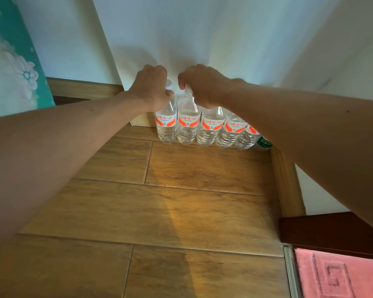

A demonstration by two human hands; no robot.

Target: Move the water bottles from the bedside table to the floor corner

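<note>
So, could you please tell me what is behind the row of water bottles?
A white wall rises right behind the bottles, with a light wooden skirting board showing at their left. Whether it continues behind them is hidden by the bottles.

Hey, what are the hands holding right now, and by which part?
The left hand grips the leftmost bottle by its cap and neck; the right hand grips the second bottle at its cap too.
</note>
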